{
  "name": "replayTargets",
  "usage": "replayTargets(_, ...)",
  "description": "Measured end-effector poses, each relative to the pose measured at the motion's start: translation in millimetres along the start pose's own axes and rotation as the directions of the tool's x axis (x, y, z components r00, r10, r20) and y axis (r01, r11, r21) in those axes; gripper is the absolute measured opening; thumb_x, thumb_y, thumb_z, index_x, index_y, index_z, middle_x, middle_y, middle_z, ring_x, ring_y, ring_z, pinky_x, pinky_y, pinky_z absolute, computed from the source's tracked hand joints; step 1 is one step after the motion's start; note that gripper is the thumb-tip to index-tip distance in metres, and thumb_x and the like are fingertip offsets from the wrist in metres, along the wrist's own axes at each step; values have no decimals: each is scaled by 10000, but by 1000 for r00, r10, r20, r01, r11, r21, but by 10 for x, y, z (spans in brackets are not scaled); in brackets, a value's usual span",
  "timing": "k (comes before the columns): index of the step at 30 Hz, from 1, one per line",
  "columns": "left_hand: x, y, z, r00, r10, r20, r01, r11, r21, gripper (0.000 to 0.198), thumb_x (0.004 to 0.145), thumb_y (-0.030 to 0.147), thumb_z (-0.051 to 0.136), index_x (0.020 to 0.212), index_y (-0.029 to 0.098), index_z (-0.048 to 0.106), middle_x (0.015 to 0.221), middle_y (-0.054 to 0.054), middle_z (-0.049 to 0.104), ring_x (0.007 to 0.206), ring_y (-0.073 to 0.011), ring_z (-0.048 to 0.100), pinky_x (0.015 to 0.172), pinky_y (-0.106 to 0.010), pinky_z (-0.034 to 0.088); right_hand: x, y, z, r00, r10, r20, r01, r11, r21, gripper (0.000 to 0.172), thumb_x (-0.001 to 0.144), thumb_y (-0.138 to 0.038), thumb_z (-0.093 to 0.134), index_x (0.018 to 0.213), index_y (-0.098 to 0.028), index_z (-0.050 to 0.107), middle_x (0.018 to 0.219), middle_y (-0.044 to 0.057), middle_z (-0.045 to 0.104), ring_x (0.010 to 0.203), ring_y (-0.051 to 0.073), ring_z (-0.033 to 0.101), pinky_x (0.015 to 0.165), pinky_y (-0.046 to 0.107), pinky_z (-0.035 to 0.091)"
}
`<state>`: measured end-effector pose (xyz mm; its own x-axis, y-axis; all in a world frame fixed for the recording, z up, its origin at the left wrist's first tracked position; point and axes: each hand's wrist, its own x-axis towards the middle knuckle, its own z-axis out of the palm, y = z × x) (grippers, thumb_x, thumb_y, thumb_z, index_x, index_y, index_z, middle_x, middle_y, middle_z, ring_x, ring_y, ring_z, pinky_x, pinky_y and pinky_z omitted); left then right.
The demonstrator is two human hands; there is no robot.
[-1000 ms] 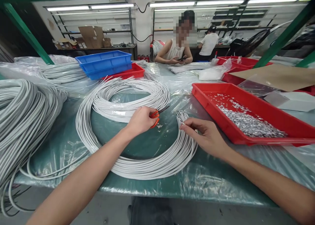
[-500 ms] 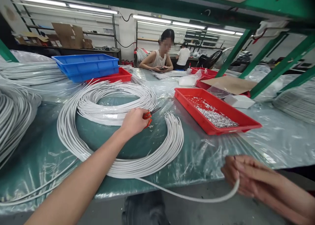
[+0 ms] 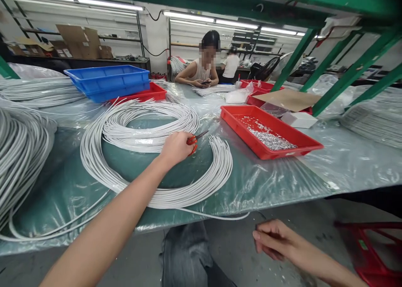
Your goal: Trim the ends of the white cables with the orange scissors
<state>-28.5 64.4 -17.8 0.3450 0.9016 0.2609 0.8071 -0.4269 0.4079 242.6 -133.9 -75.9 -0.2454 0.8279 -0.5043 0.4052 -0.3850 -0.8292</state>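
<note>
My left hand [image 3: 177, 149] is closed around a pair of scissors [image 3: 192, 144] with orange handles, the dark blades pointing right. It rests over a ring of white cables [image 3: 194, 197] and beside a second white cable coil [image 3: 150, 134] behind it. One single cable [image 3: 216, 216] runs out of the ring past the table's front edge, its end hanging free. My right hand [image 3: 273, 239] is below and right of that end, apart from it, over the floor. Its fingers are curled towards the thumb; what they hold, if anything, is hidden.
A red tray [image 3: 292, 152] with small silvery pieces stands to the right. Blue trays [image 3: 109, 84] sit at the back left; a large cable bundle [image 3: 21, 165] lies at the left. Green posts [image 3: 336, 84] rise at right. A person [image 3: 201, 67] sits opposite. A red stool [image 3: 367, 249] stands at lower right.
My right hand has moved left and let go of the single cable, whose end now hangs shorter at the table edge. My left hand keeps the scissors nearly in place. The view has shifted slightly.
</note>
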Motion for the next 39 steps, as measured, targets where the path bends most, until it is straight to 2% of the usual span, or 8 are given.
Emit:
replayTargets(3,3,-11,-13,1000,-10,-10,10,1000,3,106,735,179,548,685,210,636,645,-46,621,649,-203,546,562,-298,238,-144,-490,-211,989,-83,125,106,976,-193,434,836,-557,639,673,-162,712,534,-8,479,500,109,410,498,249,291)
replayTargets(8,-4,-30,-38,999,-8,-36,8,1000,8,115,748,189,544,678,213,632,657,-51,631,663,-211,563,560,-296,240,429,-986,-562,896,-438,-79,311,744,-591,413,874,-530,582,655,-184,637,546,-19,477,505,126,405,488,251,277)
replayTargets(11,-14,-24,-28,999,6,-31,-6,1000,15,117,747,182,548,667,213,629,661,-50,638,652,-210,568,552,-294,237,1064,-1175,-837,815,-537,-220,153,565,-811,372,879,-471,567,640,-190,609,591,19,586,547,158,510,535,271,334)
replayTargets(18,-13,-40,-16,1000,0,-13,0,1000,21,107,754,189,550,687,210,630,680,-56,639,666,-217,576,551,-292,242,1749,-1326,-1122,840,-460,-289,10,545,-839,184,780,-270,618,622,-179,603,658,62,673,617,180,597,592,274,382)
replayTargets(23,14,-53,-20,999,-27,-22,27,999,31,92,732,187,542,653,209,583,627,-42,591,625,-201,537,551,-299,244,1681,-1277,-1102,739,-609,-286,321,693,-645,171,797,-310,563,675,-195,529,605,-7,555,565,137,500,561,259,362)
replayTargets(27,9,-27,23,1000,-31,-3,31,999,9,135,721,179,533,596,209,491,553,-9,504,551,-165,447,546,-297,227,1576,-1310,-1043,785,-570,-245,498,814,-300,241,829,-348,587,662,-199,495,531,-44,446,470,96,387,474,245,286)
replayTargets(33,-18,47,79,999,-26,47,28,998,-48,178,711,173,530,578,204,415,529,20,423,519,-128,325,546,-287,203,1539,-1268,-963,802,-565,-196,589,802,98,301,874,-376,585,657,-195,482,560,-19,475,475,98,380,427,239,258)
replayTargets(39,-40,77,93,999,-45,23,47,996,-81,217,736,230,546,575,195,406,523,28,401,523,-112,276,532,-274,192,1526,-1245,-730,753,-654,-78,658,745,110,325,894,-476,590,873,-158,654,604,4,566,521,123,486,486,257,372)
